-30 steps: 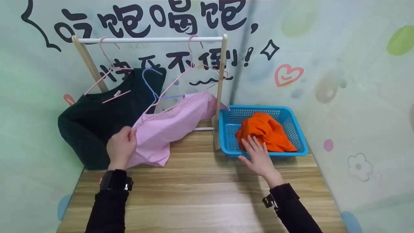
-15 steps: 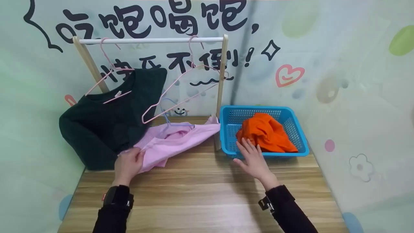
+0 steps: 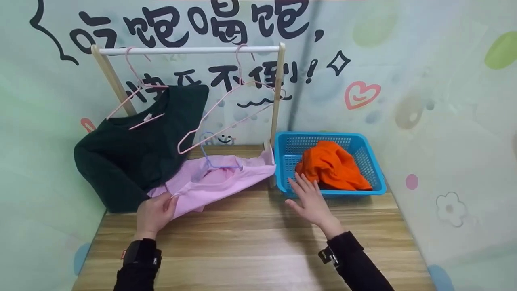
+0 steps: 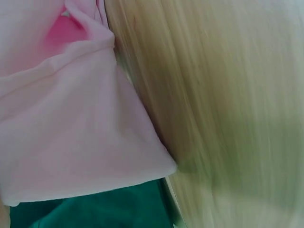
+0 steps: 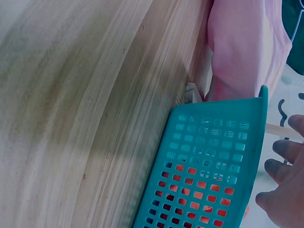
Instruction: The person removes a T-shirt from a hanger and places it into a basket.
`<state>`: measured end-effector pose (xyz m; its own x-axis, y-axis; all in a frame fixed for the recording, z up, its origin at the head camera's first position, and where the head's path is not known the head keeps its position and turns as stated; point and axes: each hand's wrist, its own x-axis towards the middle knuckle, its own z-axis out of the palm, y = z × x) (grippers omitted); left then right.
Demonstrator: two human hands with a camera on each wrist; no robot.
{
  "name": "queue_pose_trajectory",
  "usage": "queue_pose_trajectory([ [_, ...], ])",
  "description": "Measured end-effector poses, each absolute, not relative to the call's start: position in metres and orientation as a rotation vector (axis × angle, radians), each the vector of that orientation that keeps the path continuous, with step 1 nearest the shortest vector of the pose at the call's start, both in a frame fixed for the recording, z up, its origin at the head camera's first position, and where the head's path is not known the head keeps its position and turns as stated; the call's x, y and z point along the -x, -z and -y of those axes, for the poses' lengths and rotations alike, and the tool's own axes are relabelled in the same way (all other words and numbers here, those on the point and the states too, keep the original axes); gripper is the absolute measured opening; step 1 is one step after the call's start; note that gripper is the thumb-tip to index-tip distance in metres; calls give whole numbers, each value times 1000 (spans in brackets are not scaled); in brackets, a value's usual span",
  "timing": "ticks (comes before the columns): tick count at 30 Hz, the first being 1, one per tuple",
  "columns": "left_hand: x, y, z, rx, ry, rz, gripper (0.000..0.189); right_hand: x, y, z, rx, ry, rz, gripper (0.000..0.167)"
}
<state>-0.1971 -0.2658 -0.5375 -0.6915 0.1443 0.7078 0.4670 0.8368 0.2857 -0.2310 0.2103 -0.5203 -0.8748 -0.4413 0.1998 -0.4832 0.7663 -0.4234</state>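
Observation:
My left hand (image 3: 154, 214) pinches the left edge of a pink top (image 3: 226, 184), which lies low over the table under the rack. Inside the top's neck opening stands a blue hanger (image 3: 207, 155), its hook up. The left wrist view shows the pink fabric (image 4: 80, 133) stretched out above dark green cloth. With fingers spread, my right hand (image 3: 311, 205) hovers at the front rim of a blue basket (image 3: 278, 180), holding nothing. Crumpled orange cloth (image 3: 333, 165) lies in that basket. In the right wrist view, the fingers (image 5: 280, 168) are beside the basket's rim.
A clothes rack with a white bar (image 3: 190, 50) stands at the back. From it hang a dark green top (image 3: 133, 149) on a pink hanger and a bare pink hanger (image 3: 224, 99) above the pink top. Wooden tabletop (image 3: 250, 246) extends in front.
The pink top and its blue hanger have dropped from beside the bare pink hanger down toward the table. My left hand has moved lower, still pinching the top. My right hand has shifted slightly left.

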Motion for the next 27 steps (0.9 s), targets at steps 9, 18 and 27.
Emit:
queue_pose_trajectory([
  [9, 187, 525, 272, 559, 534, 2201, 30, 230, 516, -203, -792, -753, 2794, 71],
  [18, 190, 510, 259, 679, 493, 2126, 37, 229, 506, -192, -870, -820, 2733, 69],
  [27, 191, 514, 246, 753, 594, 2188, 25, 226, 510, -185, -965, -834, 2687, 38],
])
